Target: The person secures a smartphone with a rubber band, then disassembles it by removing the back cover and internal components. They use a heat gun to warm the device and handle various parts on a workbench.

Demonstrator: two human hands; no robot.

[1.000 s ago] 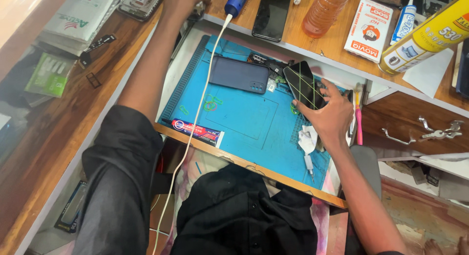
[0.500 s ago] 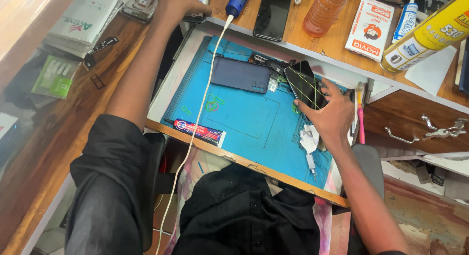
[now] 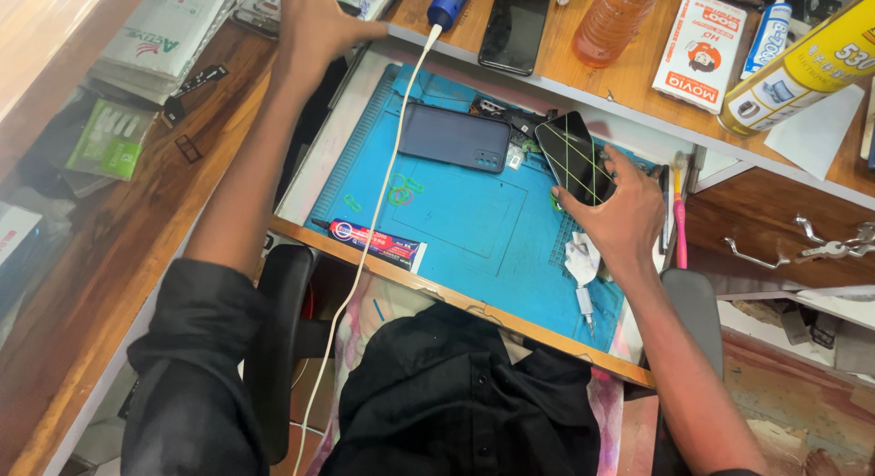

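My right hand (image 3: 627,219) grips a black phone (image 3: 569,155) wrapped in thin yellow bands, tilted up over the right side of a blue work mat (image 3: 465,225). My left hand (image 3: 314,22) reaches far up-left, thumb spread, resting flat by the packets on the wooden shelf; its fingertips run off the top edge. A dark blue phone (image 3: 453,137) lies face down at the back of the mat. A white cable (image 3: 383,194) runs from a blue plug (image 3: 451,2) down across the mat to my lap.
A red-and-blue glue tube (image 3: 374,242) lies at the mat's front edge, crumpled tissue (image 3: 581,257) and a pink toothbrush (image 3: 679,216) at its right. The shelf behind holds a black phone (image 3: 515,25), orange bottle (image 3: 618,19), white box (image 3: 700,48) and yellow cartridge (image 3: 802,66). Keys (image 3: 831,248) hang on the right drawer.
My left hand has slid slightly left along the shelf. My right hand keeps the banded phone in the same place.
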